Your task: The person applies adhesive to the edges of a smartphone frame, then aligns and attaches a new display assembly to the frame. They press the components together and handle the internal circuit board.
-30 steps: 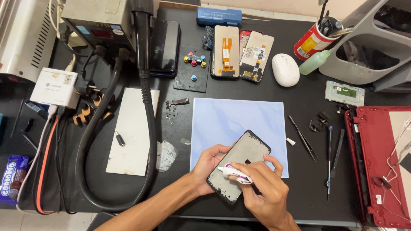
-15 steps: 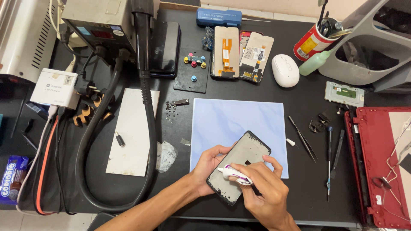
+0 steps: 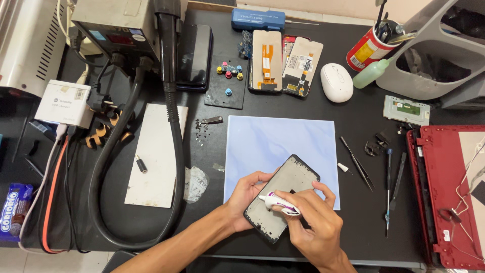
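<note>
Two hands | left (image 3: 246, 194) grips phone frame (image 3: 283, 194) | right (image 3: 313, 225) grips tube (image 3: 278, 203) | black bench (image 3: 303, 101)

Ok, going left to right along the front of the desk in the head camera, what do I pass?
Blue snack packet → thick black hose → white plate → crumpled clear wrap → left hand → phone frame → screwdriver → red laptop shell.

1 head view, steeply downward, near, over black workbench (image 3: 313, 96)
</note>
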